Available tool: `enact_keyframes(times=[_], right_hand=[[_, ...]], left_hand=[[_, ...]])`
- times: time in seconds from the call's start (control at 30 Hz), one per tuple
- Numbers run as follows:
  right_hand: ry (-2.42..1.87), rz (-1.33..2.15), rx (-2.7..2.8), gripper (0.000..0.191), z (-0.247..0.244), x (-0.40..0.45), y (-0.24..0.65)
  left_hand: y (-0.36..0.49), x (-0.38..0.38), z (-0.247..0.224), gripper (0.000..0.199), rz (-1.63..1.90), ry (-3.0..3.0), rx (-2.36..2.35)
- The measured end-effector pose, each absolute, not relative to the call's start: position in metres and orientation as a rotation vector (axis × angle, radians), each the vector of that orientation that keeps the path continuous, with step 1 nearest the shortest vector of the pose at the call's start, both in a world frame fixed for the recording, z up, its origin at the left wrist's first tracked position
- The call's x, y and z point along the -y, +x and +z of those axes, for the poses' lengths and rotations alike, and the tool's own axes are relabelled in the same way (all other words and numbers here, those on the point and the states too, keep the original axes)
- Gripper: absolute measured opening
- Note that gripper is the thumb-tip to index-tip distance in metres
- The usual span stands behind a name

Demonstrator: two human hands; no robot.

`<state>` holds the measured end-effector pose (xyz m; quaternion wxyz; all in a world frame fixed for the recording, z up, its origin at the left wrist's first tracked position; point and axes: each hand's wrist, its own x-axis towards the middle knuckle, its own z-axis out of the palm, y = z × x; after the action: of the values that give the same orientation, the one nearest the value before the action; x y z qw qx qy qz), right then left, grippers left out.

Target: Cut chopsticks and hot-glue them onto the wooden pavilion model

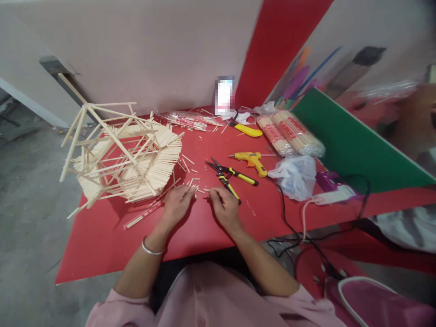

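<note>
My left hand (177, 204) rests closed at the front of the red table (143, 245), its fingertips beside short cut stick pieces (195, 181). Whatever it may hold is too small to make out. My right hand (225, 206) is also closed, a little to the right, near the handles of the black-and-yellow pliers (226, 175); a small stick end shows at its fingertips. On the left stands a framework of wooden sticks (126, 159). A wrapped pair of sticks (145, 215) lies in front of it, by my left wrist. Right of the pliers is a yellow glue gun (252, 161).
A yellow cutter (247, 130), a phone (224, 96) and loose wrapped sticks (190, 120) lie at the back. Farther right are stick bundles (289, 131), a plastic bag (294, 175), a green board (354, 145) and a power strip (334, 195), with cords hanging over the front edge.
</note>
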<state>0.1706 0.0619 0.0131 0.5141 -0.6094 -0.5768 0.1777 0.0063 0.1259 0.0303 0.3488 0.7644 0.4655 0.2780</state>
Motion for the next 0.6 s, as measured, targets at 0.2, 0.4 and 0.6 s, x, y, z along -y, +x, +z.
enact_keyframes(times=[0.2, 0.4, 0.6], right_hand=[[-1.52, 0.302, 1.321, 0.018, 0.008, -0.065, 0.173], [-1.553, 0.244, 1.413, 0.02, 0.005, -0.069, 0.174], [-1.547, 0.183, 1.587, 0.023, 0.002, -0.073, 0.171]], left_hand=[[0.002, -0.126, 0.035, 0.023, 0.687, 2.137, -1.259], [0.005, -0.12, 0.042, 0.024, 0.665, 2.177, -1.416], [0.008, -0.125, 0.041, 0.036, 0.604, 2.31, -1.377]])
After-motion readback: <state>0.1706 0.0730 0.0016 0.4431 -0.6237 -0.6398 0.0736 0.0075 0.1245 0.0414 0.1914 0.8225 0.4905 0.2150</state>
